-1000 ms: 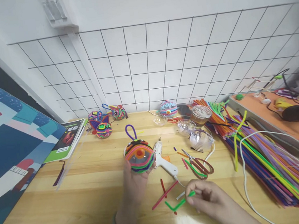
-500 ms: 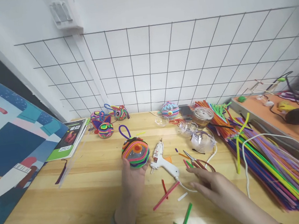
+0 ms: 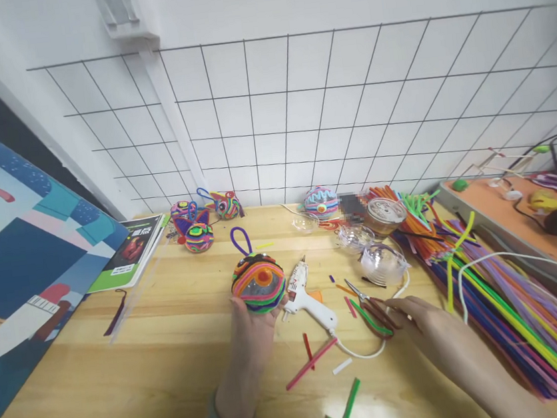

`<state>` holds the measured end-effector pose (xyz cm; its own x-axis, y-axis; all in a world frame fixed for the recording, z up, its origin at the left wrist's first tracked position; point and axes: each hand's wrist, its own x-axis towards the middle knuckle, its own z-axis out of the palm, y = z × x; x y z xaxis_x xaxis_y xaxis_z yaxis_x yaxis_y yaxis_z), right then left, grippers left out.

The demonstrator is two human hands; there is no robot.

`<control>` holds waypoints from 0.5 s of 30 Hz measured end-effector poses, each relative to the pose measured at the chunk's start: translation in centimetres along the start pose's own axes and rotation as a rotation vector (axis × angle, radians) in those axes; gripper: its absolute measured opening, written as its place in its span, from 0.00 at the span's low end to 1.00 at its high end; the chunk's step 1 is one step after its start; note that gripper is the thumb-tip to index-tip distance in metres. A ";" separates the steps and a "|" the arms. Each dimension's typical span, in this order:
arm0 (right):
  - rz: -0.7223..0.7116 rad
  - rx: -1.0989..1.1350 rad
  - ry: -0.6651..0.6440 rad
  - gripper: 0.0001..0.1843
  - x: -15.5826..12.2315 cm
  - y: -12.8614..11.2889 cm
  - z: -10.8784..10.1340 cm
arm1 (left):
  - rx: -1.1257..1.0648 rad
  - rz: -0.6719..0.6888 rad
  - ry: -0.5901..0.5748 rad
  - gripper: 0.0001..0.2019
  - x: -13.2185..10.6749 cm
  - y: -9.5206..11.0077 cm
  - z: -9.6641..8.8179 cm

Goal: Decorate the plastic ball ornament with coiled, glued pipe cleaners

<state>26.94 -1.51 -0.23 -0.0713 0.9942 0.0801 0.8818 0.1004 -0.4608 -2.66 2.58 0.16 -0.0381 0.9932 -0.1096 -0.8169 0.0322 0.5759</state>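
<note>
My left hand [image 3: 257, 325] is closed around the underside of a ball [image 3: 258, 285] wrapped in coloured pipe cleaners. The ball has an orange centre in a grey eye-shaped patch and a purple loop on top. At the right, my right hand [image 3: 430, 326] has its curled fingers on the brown handles of the scissors [image 3: 378, 312], which lie on the table with their tips pointing away. Green pipe-cleaner piece [image 3: 366, 316] lies against the scissors. Between the hands is a white glue gun [image 3: 315, 309], its nozzle pointing away.
Cut pipe-cleaner pieces, among them a bent green one [image 3: 348, 405], lie in front. Bundled pipe cleaners [image 3: 512, 316] cover the right side. Clear plastic half-shells [image 3: 383, 264], a lidded tub [image 3: 386, 213] and decorated balls [image 3: 198, 237] stand farther back. Booklets [image 3: 135, 252] lie left.
My right hand has moved right, from over the pipe-cleaner pieces to the scissors' handles, which have shifted slightly. My left hand still holds the ball. The view has shifted a little.
</note>
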 end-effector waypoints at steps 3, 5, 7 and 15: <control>-0.084 -0.042 0.016 0.14 -0.4 0.9 0.7 | -0.001 -0.015 -0.009 0.28 0.0 -0.1 0.1; -0.096 -0.080 0.000 0.15 -0.5 0.8 1.6 | -0.010 -0.008 0.027 0.28 -0.1 -0.1 0.4; -0.059 -0.121 -0.009 0.17 -0.4 0.2 2.6 | -0.010 -0.002 0.061 0.28 -0.1 -0.2 0.8; 0.016 -0.068 0.043 0.18 -0.2 -1.4 3.5 | -0.006 -0.016 0.069 0.28 -0.1 -0.4 1.0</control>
<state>24.07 -1.69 -2.63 -0.0383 0.9930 0.1121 0.9122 0.0805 -0.4017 -1.79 2.55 0.74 -0.0641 0.9826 -0.1743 -0.8209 0.0474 0.5691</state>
